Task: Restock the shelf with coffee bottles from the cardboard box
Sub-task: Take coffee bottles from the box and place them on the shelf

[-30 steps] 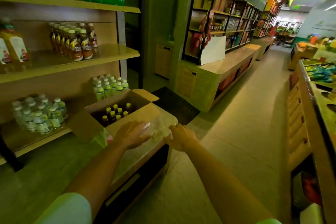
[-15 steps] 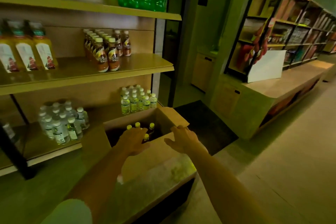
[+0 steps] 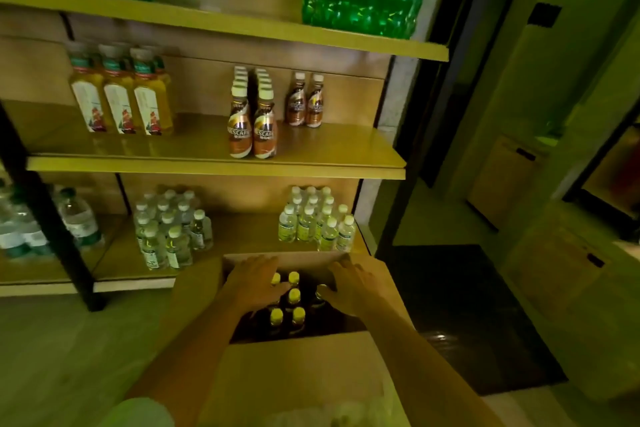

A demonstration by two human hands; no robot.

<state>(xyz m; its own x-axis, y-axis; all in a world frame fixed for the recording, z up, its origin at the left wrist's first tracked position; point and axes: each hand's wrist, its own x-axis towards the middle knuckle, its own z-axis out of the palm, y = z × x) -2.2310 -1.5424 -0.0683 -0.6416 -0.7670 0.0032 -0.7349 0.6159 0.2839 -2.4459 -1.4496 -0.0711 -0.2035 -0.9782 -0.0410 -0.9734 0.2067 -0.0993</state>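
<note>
The shelving unit (image 3: 214, 163) fills the upper left, and its middle shelf carries the coffee rows (image 3: 252, 121) with bare board to their right, at about three o'clock from them, most likely the gap to be filled. Directly below, at six o'clock from that shelf, the cardboard box (image 3: 298, 374) sits open with its flaps folded outward so the bottles can be lifted straight up. Inside it the coffee bottles (image 3: 293, 300) stand upright, yellow caps showing, packed close in the dark interior.

Both hands reach in from six o'clock. The left hand (image 3: 254, 282) lies over the caps on the box's nine o'clock side, fingers loosely curled and spread; whether they already grip a bottle cannot be told, since the palm hides what is beneath. The right hand (image 3: 349, 288) hovers at the three o'clock side, fingers wide, tips near one cap (image 3: 321, 289) but not clearly closed on it. The step appears to be picking the first bottles.
</note>
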